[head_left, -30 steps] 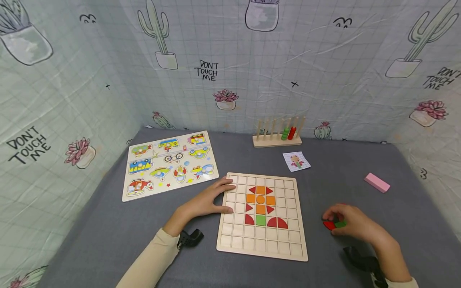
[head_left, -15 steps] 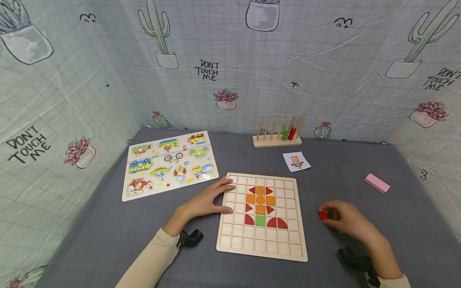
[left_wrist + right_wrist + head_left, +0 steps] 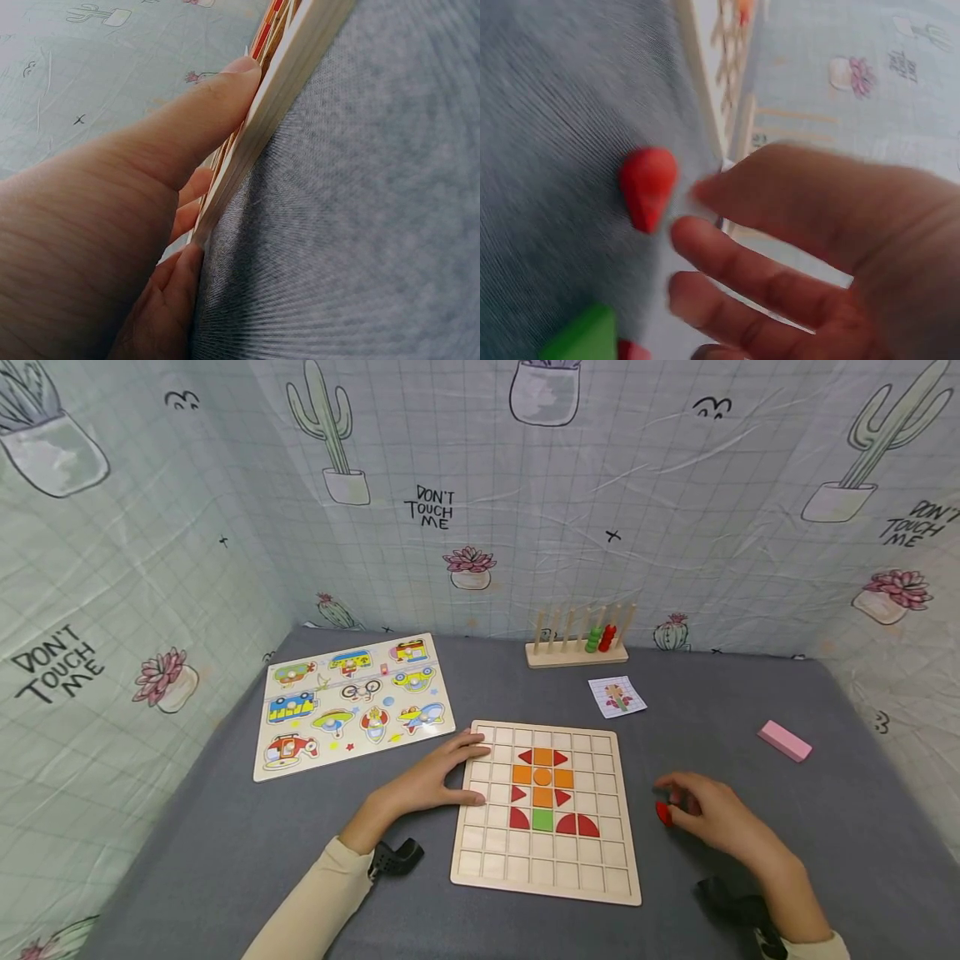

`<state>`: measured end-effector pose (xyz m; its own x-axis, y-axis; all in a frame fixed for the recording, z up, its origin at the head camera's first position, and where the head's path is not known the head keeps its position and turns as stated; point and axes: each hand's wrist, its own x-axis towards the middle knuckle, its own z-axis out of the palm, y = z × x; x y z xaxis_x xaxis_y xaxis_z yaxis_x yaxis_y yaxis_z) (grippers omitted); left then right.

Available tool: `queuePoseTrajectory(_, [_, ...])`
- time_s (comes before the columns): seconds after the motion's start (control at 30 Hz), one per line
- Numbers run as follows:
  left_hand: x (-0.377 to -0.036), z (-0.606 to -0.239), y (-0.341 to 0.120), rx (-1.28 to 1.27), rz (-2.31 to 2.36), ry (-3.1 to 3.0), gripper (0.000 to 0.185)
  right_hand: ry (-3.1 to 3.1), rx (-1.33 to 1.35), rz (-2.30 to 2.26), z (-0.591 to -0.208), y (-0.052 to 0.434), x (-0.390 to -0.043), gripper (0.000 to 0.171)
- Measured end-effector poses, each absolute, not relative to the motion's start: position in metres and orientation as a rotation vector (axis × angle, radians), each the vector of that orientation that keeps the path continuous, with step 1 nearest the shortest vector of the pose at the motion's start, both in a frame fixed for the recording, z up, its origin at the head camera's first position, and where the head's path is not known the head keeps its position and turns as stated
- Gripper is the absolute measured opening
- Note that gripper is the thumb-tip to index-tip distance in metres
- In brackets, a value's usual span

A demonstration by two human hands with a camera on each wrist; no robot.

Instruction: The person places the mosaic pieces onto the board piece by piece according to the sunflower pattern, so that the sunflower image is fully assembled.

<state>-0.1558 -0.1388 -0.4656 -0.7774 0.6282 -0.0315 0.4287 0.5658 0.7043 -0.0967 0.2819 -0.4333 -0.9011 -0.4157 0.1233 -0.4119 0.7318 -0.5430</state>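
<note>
A wooden grid board (image 3: 540, 868) lies on the grey cloth, with orange, red and green pieces (image 3: 543, 785) set in a flower shape. My left hand (image 3: 442, 772) rests flat on the board's left edge. In the left wrist view its thumb (image 3: 210, 112) lies along the board's rim (image 3: 285, 97). My right hand (image 3: 701, 814) hovers just right of the board with its fingers spread (image 3: 735, 262). A small red piece (image 3: 663, 812) sits just beyond the fingertips, and no finger curls round it (image 3: 648, 184). A green piece (image 3: 585, 337) lies on the cloth under that hand.
A vehicle peg puzzle (image 3: 352, 702) lies at the back left. A wooden peg rack (image 3: 577, 639) with green and red rings stands by the far wall. Near the rack lies a small pattern card (image 3: 617, 696). A pink block (image 3: 784, 741) sits at the right. Cactus-print sheets wall the table.
My right hand has moved left towards the board, away from the green piece, with the red piece at its fingertips. My left hand has stayed on the board's edge.
</note>
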Motion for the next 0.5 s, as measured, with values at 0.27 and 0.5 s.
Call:
queuePoseTrajectory(0.27, [-0.1552, -0.4658, -0.1389, 0.87, 1.019, 2.527, 0.073, 2.755, -0.872, -0.975, -0.4364, 0.2941, -0.0958, 0.03])
queuePoseTrajectory(0.5, [-0.156, -0.4672, -0.139, 0.877, 1.011, 2.54, 0.073, 2.857, -0.875, -0.971, -0.4386, 0.2874, -0.0972, 0.019])
